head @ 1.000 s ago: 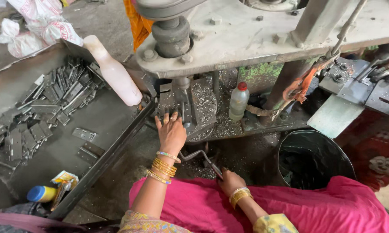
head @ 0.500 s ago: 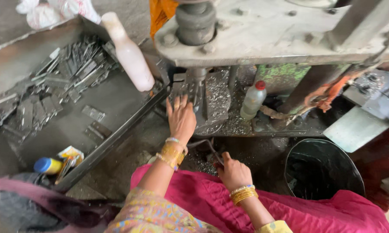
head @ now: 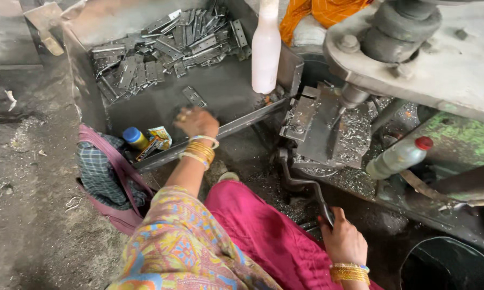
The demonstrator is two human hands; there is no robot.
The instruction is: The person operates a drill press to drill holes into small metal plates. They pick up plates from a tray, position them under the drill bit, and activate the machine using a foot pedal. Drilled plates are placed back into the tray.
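Observation:
My left hand [head: 197, 122], with gold bangles at the wrist, reaches into the dark metal tray [head: 236, 126] and rests on its floor. Its fingers curl downward, so I cannot see whether they hold anything. A single flat metal plate [head: 193, 96] lies just beyond it, and a pile of similar plates [head: 161, 45] fills the tray's far end. My right hand [head: 343, 240] grips the black handle of a bent lever [head: 306, 185] that runs up to the press die block [head: 317, 126].
A white plastic bottle [head: 266, 48] stands at the tray's right edge. A clear bottle with a red cap [head: 399, 157] lies by the press. A blue-capped yellow bottle [head: 135, 137] sits in the tray's near corner. There is a checked bag [head: 105, 172] at left and a black bucket [head: 446, 266] at lower right.
My left hand has moved from the die block leftward into the tray. The view has swung left. My right hand stays on the lever handle.

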